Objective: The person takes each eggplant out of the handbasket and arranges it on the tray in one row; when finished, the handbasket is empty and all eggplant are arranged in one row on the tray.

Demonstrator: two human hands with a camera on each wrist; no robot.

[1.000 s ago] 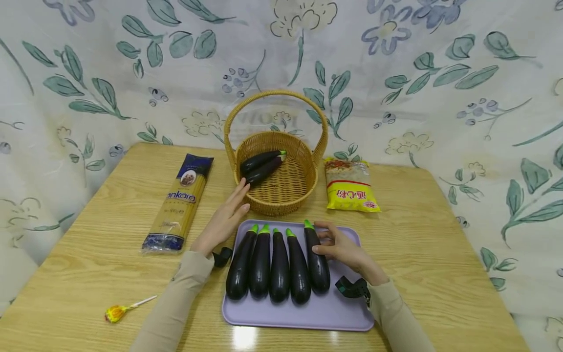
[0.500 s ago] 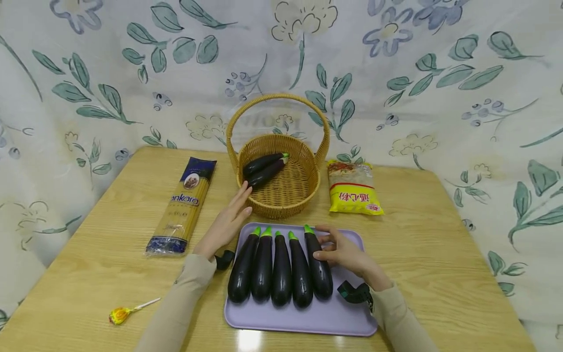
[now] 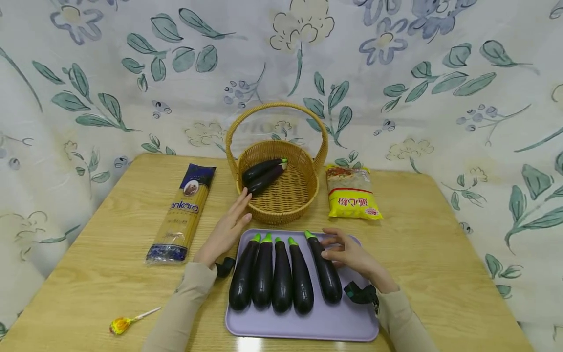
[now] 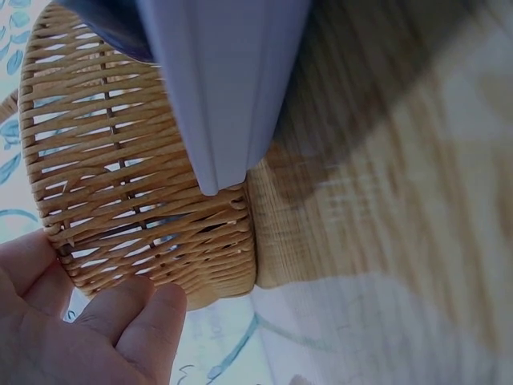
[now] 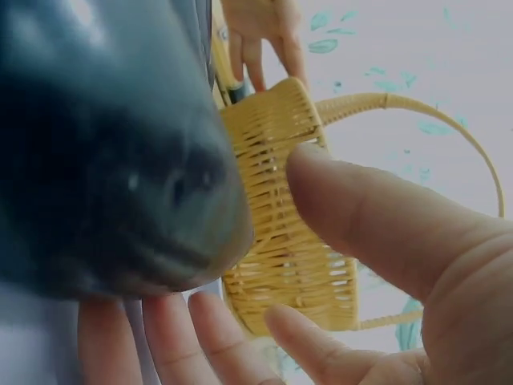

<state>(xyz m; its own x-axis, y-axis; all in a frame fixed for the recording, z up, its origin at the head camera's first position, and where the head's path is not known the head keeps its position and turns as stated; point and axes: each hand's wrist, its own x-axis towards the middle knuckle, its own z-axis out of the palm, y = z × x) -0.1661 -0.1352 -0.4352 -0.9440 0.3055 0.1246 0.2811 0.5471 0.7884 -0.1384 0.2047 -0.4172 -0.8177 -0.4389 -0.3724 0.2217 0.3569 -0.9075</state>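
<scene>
Five dark eggplants with green stem ends would be one row; several of them [image 3: 282, 278] lie side by side on a lilac tray [image 3: 281, 330]. At the row's right end, my right hand [image 3: 354, 255] holds another eggplant [image 3: 327, 274], thumb at its upper side and fingers around its far side. Its rounded end fills the left of the right wrist view, hiding some fingertips. My left hand [image 3: 223, 237] rests with extended fingers at the near-left rim of a wicker basket [image 3: 281, 215]. Two eggplants [image 3: 265, 177] lie inside the basket.
Left of the basket lies a spaghetti packet [image 3: 181, 215]. To its right is a yellow food bag [image 3: 353, 193]. A lollipop [image 3: 132, 320] lies at the table's front left. A floral cloth [image 3: 272, 58] hangs behind the table [image 3: 431, 274].
The rightmost eggplant has swung its lower end to the right, away from its neighbour, along with my right hand. My left hand stays at the basket rim. The head view has shifted slightly.
</scene>
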